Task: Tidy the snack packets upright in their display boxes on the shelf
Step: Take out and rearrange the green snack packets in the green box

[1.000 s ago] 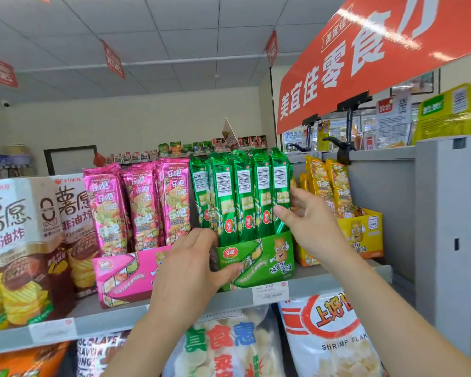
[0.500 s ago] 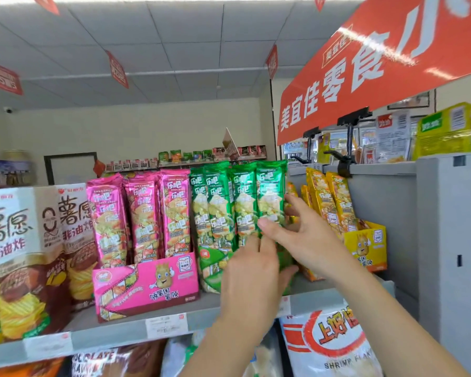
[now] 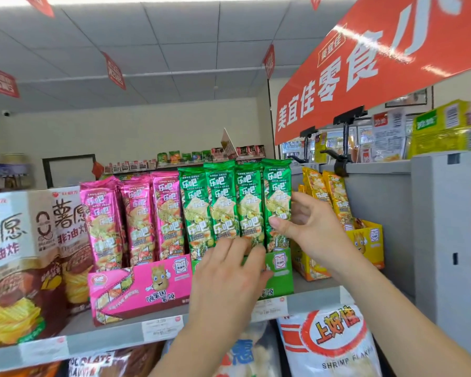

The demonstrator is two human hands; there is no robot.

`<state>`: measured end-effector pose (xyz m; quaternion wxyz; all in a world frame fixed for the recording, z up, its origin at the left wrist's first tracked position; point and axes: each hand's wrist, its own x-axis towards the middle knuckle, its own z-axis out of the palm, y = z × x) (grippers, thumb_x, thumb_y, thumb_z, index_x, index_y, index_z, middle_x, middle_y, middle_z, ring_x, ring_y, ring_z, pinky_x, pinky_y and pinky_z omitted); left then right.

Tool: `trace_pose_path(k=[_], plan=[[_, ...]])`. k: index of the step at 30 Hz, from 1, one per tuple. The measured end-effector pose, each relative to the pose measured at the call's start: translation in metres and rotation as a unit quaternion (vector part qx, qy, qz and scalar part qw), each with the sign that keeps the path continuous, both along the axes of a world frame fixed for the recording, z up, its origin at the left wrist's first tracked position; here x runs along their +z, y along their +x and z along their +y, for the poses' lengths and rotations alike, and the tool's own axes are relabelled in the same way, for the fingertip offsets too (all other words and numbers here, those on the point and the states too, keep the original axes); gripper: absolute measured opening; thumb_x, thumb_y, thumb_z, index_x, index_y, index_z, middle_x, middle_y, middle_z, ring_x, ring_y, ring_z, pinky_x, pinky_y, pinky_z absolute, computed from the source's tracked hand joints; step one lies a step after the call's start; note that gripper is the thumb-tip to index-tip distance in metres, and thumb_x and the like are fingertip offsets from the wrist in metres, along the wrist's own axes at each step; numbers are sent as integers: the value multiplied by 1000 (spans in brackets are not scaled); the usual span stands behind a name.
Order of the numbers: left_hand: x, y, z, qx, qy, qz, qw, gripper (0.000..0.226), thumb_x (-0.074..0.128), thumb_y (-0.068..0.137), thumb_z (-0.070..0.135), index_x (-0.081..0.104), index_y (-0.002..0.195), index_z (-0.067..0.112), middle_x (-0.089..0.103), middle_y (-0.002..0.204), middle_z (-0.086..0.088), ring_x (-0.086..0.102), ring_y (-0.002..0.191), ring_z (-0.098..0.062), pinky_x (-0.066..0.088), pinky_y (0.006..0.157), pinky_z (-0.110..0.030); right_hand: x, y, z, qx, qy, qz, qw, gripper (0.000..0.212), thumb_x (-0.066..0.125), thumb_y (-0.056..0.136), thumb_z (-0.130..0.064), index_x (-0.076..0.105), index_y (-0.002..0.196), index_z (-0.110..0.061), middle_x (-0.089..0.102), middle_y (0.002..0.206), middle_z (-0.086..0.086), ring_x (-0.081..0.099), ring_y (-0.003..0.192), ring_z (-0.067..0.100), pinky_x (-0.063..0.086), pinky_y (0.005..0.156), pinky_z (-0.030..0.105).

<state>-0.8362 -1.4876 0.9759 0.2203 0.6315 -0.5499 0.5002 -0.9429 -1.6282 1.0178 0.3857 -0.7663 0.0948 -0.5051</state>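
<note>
Several tall green snack packets (image 3: 223,202) stand upright, fronts facing me, in a green display box (image 3: 279,270) on the grey shelf (image 3: 114,333). My right hand (image 3: 307,227) pinches the rightmost green packet (image 3: 276,197) between thumb and fingers at its right edge. My left hand (image 3: 229,278) covers the front of the green box, fingertips touching the lower ends of the packets. To the left, pink packets (image 3: 136,216) stand in a pink display box (image 3: 139,289). To the right, yellow packets (image 3: 335,197) lean in a yellow box (image 3: 367,243).
Large chip bags (image 3: 19,262) fill the shelf's left end. A grey upright panel (image 3: 446,240) bounds the shelf on the right. An orange sign (image 3: 378,58) hangs overhead. Shrimp flake bags (image 3: 329,344) sit on the shelf below. Price tags (image 3: 162,326) line the shelf edge.
The green box has been turned so the packets' fronts face me instead of their barcoded backs. My left hand moved from the box's left corner to its front; my right hand stayed at the rightmost packet.
</note>
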Motion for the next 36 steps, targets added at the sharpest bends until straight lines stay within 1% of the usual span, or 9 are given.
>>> trace_pose_path(k=[2, 6, 12, 16, 21, 26, 29, 33, 36], plan=[[1, 3, 1, -1, 6, -12, 1000, 24, 78, 74, 36, 68, 83, 17, 61, 79, -1, 59, 74, -25, 51, 59, -35, 5, 0, 4, -3, -18, -10, 1000, 37, 77, 82, -17, 63, 116, -22, 69, 109, -13, 62, 96, -2, 49, 88, 20], [5, 7, 2, -46, 19, -11, 999, 23, 83, 71, 33, 70, 81, 17, 62, 76, 1, 57, 71, -23, 50, 58, -31, 20, 0, 9, 47, -33, -71, 996, 32, 70, 87, -2, 65, 104, -29, 73, 93, -23, 65, 88, -8, 48, 75, 9], [20, -3, 9, -73, -39, 42, 996, 45, 75, 79, 17, 55, 120, 17, 61, 92, -6, 58, 76, -27, 50, 51, -37, 37, 0, 10, 96, 7, -68, 993, 29, 61, 94, -3, 63, 104, -30, 71, 96, -25, 63, 89, -11, 47, 75, 7], [74, -6, 14, -47, -97, -20, 994, 63, 65, 81, 36, 48, 137, 11, 49, 137, -15, 47, 121, -34, 44, 98, -47, 23, 0, 9, 101, 12, -15, 995, 32, 65, 92, -8, 60, 107, -36, 64, 92, -42, 58, 88, -22, 46, 75, 7], [152, 3, 0, 53, 156, 42, 985, 119, 66, 67, 74, 8, 155, 17, 5, 163, -6, 5, 150, -22, 12, 122, -41, 14, -2, -1, 75, 60, 0, 995, 80, 75, 82, -28, 34, 150, -19, 35, 132, -16, 41, 122, 4, 39, 101, 33], [177, 12, -18, 47, 329, 55, 942, 113, 80, 64, 60, 23, 152, 19, 32, 157, 0, 35, 140, -22, 31, 114, -36, 5, 0, -3, 138, 96, -67, 983, 84, 81, 66, -30, 49, 141, -9, 56, 141, 7, 53, 129, 21, 40, 110, 49], [169, 17, -21, 86, 318, 30, 944, 108, 83, 63, 55, 28, 149, 19, 55, 139, -5, 54, 124, -28, 43, 102, -38, 11, 6, 0, 175, 83, -124, 973, 49, 80, 71, -18, 69, 119, -24, 71, 118, -8, 64, 112, 7, 53, 92, 25], [166, 20, -18, 64, 302, 12, 951, 98, 83, 64, 56, 34, 143, 26, 61, 78, 7, 61, 96, -24, 48, 87, -36, 50, -5, 14, 211, 102, -251, 939, 38, 67, 77, -17, 65, 115, -18, 74, 104, -8, 66, 96, 6, 53, 85, 24], [165, 23, -15, 59, 291, -6, 955, 89, 75, 70, 60, 35, 142, 27, 67, 97, 2, 61, 101, -24, 50, 89, -38, 77, -25, 26, 242, 110, -314, 912, 27, 53, 93, -15, 60, 119, -15, 70, 98, -2, 63, 88, 12, 53, 88, 36]])
